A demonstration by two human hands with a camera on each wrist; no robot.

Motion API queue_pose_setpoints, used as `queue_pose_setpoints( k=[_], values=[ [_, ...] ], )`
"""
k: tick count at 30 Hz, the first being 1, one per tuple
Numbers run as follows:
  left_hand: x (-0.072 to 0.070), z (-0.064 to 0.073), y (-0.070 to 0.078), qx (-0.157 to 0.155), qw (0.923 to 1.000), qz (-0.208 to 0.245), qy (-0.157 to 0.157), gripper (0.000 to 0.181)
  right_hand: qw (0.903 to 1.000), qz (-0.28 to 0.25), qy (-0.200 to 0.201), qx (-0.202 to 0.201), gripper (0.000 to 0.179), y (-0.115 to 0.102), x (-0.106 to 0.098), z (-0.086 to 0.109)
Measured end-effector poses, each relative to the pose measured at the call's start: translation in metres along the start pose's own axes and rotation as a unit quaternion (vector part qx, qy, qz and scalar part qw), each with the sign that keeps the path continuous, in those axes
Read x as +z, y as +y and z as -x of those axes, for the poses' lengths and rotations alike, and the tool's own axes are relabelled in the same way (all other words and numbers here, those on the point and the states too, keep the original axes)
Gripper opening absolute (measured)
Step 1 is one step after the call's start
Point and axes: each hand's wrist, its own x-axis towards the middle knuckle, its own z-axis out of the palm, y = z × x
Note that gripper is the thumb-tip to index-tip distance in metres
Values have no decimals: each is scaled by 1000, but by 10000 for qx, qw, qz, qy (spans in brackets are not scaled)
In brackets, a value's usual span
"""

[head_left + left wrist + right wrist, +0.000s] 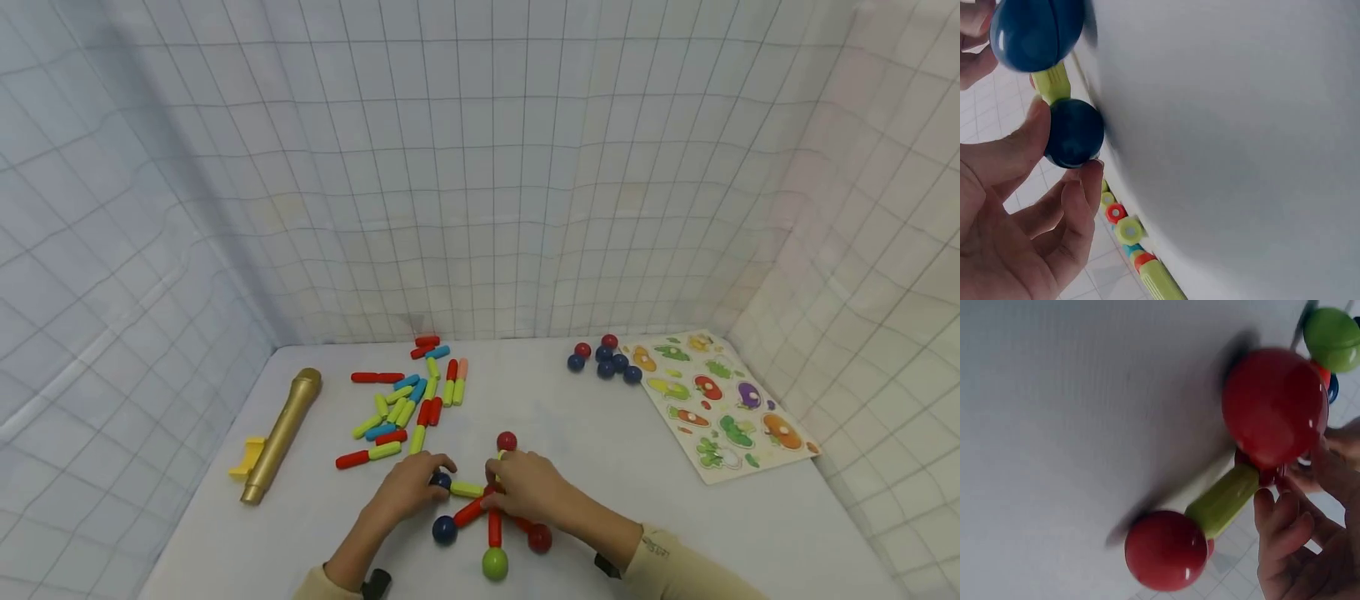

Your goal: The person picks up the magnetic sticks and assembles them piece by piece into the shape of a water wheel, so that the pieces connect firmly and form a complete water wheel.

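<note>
My left hand [408, 486] pinches a dark blue ball [1074, 133] between thumb and fingertips. In the head view a yellow-green rod [467, 490] runs from that ball toward the middle of a spoked rod-and-ball figure. My right hand [531, 486] grips the figure's red centre ball [1267, 476], mostly covered by the fingers. Red rods [495, 528] fan out toward me, ending in another blue ball [445, 530], a green ball [495, 564] and a red ball [540, 538]. On the far side, a yellow-green rod [1222, 499] leads to one more red ball [1166, 550].
Loose red, blue and yellow-green rods [397, 408] lie scattered at the back left. Several spare blue and red balls [605, 369] sit at the back right beside a vegetable picture board [723, 404]. A gold microphone-like stick [283, 433] and a yellow piece [246, 460] lie far left.
</note>
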Motion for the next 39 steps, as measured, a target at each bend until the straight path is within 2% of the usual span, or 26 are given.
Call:
queue_pose_setpoints(
  k=[3, 8, 11, 14, 16, 17, 20, 22, 24, 27, 30, 33, 39],
  values=[
    [2, -6, 0, 68, 10000, 38, 33, 25, 9991, 408, 85, 67, 22, -8, 8, 4],
    [1, -13, 5, 153, 9998, -34, 102, 24, 9973, 603, 355, 230, 17, -9, 13, 6],
    [-5, -20, 6, 376, 9992, -12, -97, 27, 9967, 664, 416, 225, 17, -6, 11, 6],
    [-18, -31, 7, 504, 9980, 9, -387, 26, 9968, 643, 406, 246, 15, -1, 8, 7],
    [-27, -46, 7, 542, 9978, -63, -370, 23, 9970, 589, 420, 258, 13, 3, 7, 8],
    [-31, -57, 7, 517, 9982, -173, -251, 21, 9973, 536, 433, 265, 12, 5, 7, 9],
    [-43, -96, 9, 321, 9974, -528, 361, 15, 9981, 267, 448, 324, 10, 13, 6, 12],
    [-45, -125, 12, 162, 9943, -784, 705, 16, 9980, 21, 413, 470, 11, 20, 5, 16],
    [-47, -150, 17, 55, 9919, -947, 844, 20, 9965, -209, 370, 717, 13, 26, 5, 22],
    [-41, -174, 23, -108, 9888, -1204, 872, 26, 9931, -510, 362, 996, 17, 35, 8, 32],
    [-40, -182, 25, -402, 9839, -1515, 857, 30, 9917, -716, 421, 984, 23, 39, 10, 35],
    [-44, -180, 24, -665, 9791, -1771, 743, 30, 9918, -811, 482, 860, 27, 40, 11, 32],
    [-50, -179, 25, -548, 9777, -1993, 371, 27, 9918, -753, 730, 731, 31, 43, 10, 26]
  ],
)
